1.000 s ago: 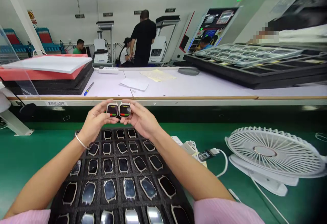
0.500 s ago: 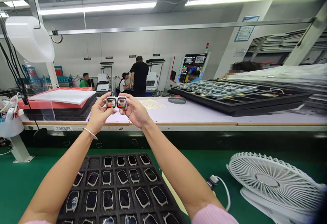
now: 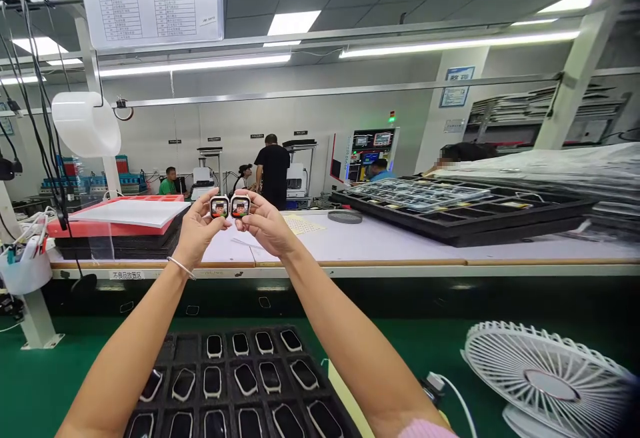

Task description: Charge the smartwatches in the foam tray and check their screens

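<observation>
Side by side at eye level, two smartwatch bodies without straps are held up with their lit screens facing me. My left hand [image 3: 199, 228] pinches the left smartwatch [image 3: 219, 207] between thumb and fingers. The right smartwatch [image 3: 241, 207] is gripped the same way by my right hand [image 3: 267, 226]. The two cases touch or nearly touch. Below my forearms lies a black foam tray [image 3: 187, 348] with rows of watch bodies, their screens dark. Two pockets at its far left hold no watch, and my left forearm hides part of that side.
A white fan [image 3: 550, 371] stands at the right on the green bench, near a white cable [image 3: 463, 401]. On the raised shelf sit red and black trays [image 3: 117, 225] at left and a large black tray [image 3: 465, 225] at right. Several people are in the background.
My view has tilted upward, so a printed sheet now shows at the top and the foam tray sits lower. Both hands still hold the two smartwatches together.
</observation>
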`<state>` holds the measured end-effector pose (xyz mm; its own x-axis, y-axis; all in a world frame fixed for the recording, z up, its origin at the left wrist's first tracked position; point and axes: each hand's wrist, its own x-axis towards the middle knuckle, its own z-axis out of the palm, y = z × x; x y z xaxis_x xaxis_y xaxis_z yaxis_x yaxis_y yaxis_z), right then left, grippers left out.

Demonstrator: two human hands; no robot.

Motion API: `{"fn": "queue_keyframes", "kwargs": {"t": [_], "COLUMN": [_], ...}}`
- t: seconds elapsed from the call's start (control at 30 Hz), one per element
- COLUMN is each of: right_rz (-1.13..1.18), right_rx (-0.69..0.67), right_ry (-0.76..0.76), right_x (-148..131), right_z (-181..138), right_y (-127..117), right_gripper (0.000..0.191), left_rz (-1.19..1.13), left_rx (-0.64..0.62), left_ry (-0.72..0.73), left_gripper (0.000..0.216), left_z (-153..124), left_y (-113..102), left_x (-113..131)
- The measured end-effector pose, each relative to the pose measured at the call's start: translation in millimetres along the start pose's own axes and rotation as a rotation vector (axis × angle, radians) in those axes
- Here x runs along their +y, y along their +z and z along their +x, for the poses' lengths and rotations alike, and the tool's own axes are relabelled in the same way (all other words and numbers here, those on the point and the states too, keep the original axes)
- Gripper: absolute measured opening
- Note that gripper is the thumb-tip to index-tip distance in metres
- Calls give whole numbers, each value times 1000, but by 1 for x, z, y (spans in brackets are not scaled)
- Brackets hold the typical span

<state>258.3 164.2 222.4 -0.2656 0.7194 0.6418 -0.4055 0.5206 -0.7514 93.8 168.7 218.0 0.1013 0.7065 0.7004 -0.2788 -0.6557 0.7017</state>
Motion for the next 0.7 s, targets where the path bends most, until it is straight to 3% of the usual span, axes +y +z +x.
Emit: {"fn": "queue_keyframes", "kwargs": {"t": [0.37, 0.5, 0.7], "right_rz": [-37, -30, 21], "right_rx": [-29, -16, 28], "right_ry": [-22, 13, 177], "right_x": [-3, 8, 46], "right_z": [-12, -34, -85], "right_y": [-1, 1, 0], "right_gripper": [51, 49, 52], "left_rz": [1, 18, 21], "left_rx": [18, 28, 9], "left_ry": [34, -20, -250], "left_gripper": [62, 58, 62], "left_z": [-11, -36, -91], "left_y": [7, 7, -4], "left_x": [5, 0, -21]}}
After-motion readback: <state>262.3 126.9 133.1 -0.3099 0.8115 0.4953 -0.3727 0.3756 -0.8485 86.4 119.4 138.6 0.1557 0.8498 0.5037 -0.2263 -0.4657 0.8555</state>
